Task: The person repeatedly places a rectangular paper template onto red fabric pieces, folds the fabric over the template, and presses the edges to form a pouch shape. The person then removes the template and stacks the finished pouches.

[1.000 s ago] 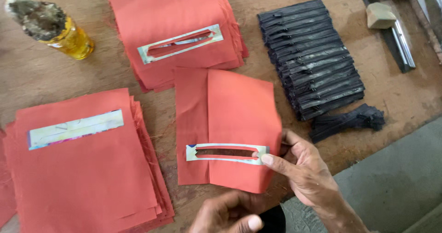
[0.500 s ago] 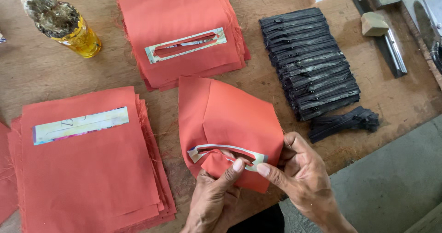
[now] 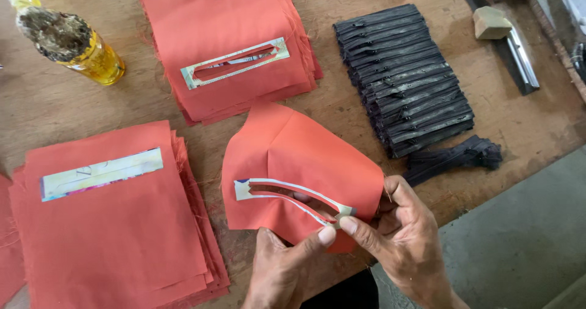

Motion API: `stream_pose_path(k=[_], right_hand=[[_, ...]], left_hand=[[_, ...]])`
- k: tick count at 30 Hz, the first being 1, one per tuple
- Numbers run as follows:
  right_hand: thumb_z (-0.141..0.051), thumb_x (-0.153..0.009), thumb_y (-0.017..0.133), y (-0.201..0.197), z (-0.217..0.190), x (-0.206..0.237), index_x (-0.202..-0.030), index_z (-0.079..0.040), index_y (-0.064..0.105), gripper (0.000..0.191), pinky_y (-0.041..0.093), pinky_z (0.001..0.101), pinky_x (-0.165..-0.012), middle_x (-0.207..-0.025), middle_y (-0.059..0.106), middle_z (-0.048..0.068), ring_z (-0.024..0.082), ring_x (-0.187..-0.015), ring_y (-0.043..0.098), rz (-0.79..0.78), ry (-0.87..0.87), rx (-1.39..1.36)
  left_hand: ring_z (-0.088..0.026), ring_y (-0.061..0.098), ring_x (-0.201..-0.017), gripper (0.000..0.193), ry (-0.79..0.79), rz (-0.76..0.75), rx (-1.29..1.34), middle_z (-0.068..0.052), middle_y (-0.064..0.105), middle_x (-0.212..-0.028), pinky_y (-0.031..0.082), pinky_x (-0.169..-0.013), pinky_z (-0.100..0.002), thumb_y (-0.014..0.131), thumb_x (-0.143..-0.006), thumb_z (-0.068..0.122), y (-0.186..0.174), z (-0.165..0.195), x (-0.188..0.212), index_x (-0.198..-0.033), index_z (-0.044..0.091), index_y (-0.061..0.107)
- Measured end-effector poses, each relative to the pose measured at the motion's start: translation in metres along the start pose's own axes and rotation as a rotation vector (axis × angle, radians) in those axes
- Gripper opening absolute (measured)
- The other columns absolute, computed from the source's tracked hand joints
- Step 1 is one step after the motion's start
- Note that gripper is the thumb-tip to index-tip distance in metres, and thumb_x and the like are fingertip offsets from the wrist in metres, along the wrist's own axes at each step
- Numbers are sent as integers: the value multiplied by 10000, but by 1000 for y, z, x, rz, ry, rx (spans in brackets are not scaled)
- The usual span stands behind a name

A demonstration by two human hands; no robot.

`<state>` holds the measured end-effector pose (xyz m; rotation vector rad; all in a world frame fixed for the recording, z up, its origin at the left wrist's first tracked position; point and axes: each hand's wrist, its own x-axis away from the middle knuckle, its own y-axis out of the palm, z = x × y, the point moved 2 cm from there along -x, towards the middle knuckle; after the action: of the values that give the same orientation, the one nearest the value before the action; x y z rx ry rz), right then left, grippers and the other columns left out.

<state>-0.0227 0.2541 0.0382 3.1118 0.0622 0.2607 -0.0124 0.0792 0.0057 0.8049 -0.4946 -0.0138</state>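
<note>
I see bare wooden tabletop (image 3: 342, 111) open as a narrow lane between the folded orange fabric piece (image 3: 305, 162) and the row of black zippers (image 3: 403, 77). The orange stack with a slotted strip (image 3: 232, 46) blocks the far side, another orange stack (image 3: 110, 217) the left. A yellow bottle (image 3: 79, 50) stands far left.

Left hand (image 3: 282, 269) and right hand (image 3: 400, 242) low and close together, palms turned inward, thumbs and forefingers meeting in a pinch, remaining fingers curled, wrists angled up from below.
</note>
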Motion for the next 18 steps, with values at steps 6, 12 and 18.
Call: stream_pose_path(k=[6, 12, 18], right_hand=[[-39, -854, 781, 3, -1, -2, -1278, 37, 596, 469, 619, 321, -877, -1062, 750, 126, 163, -968, 727, -7, 48, 8], [-81, -858, 762, 4, 1, -14, -1358, 12, 565, 545, 551, 357, -1002, -1198, 704, 115, 171, -1114, 668, -67, 108, -95], [-75, -849, 777, 3, 14, -17, -1331, 15, 535, 547, 559, 351, -995, -1175, 700, 118, 168, -1099, 663, -82, 76, -59]], left_hand=[[-252, 753, -962, 508, 23, 215, -149, -208, 766, -1077, 606, -881, -416, 819, -721, -32, -1, -2, -5, -1189, -85, 629], [-180, 732, -958, 560, -49, 377, 169, -65, 746, -1036, 582, -878, -372, 711, -711, -48, 0, -4, -10, -1243, 70, 580], [-279, 707, -983, 378, 83, 190, 74, -177, 725, -1073, 567, -881, -444, 731, -844, -41, -14, 7, -12, -1201, -73, 610]])
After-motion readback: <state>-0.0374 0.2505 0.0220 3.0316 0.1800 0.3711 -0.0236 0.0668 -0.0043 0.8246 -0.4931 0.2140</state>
